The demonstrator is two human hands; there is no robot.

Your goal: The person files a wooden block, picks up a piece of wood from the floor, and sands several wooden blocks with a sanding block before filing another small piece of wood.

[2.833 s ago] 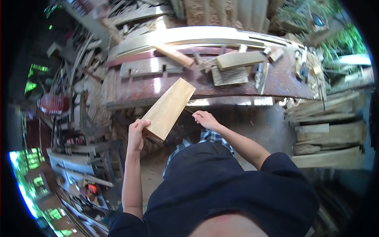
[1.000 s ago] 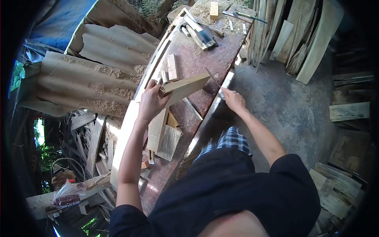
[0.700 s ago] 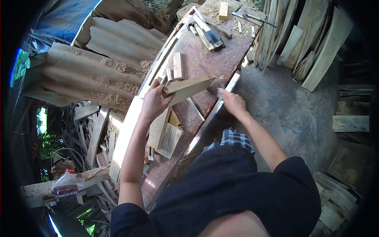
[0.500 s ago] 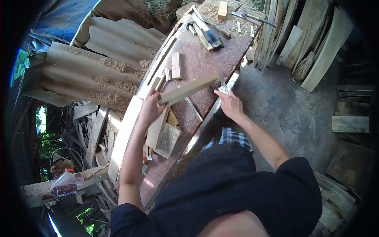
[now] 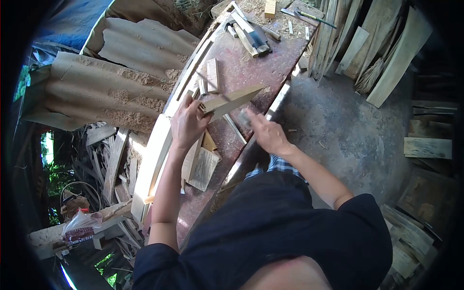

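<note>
My left hand [image 5: 187,126] is closed around one end of a wooden piece [image 5: 237,98], which has small slots cut in its near end and slants up to the right over the bench. My right hand [image 5: 271,137], closed, grips a chisel-like tool [image 5: 244,116] with a pale handle. The tool is smeared by motion, and its thin dark blade appears to point up and left across the wooden piece. Beneath my hands on the reddish workbench [image 5: 278,72] lie a slim metal bar [image 5: 234,128] and a few boards [image 5: 204,169]. A short wood block [image 5: 212,76] sits beyond the left hand.
Wood-handled tools with a dark metal head [image 5: 261,48] lie farther up the bench, near a yellowish block [image 5: 269,8] and shavings. Planks [image 5: 401,63] lean at the right above the concrete floor [image 5: 353,125]. Corrugated sheets [image 5: 111,87] and scrap wood flank the left side.
My right hand has moved left toward the wooden piece, swinging the tool's blade up and left. My left hand has turned the piece so its slotted end shows.
</note>
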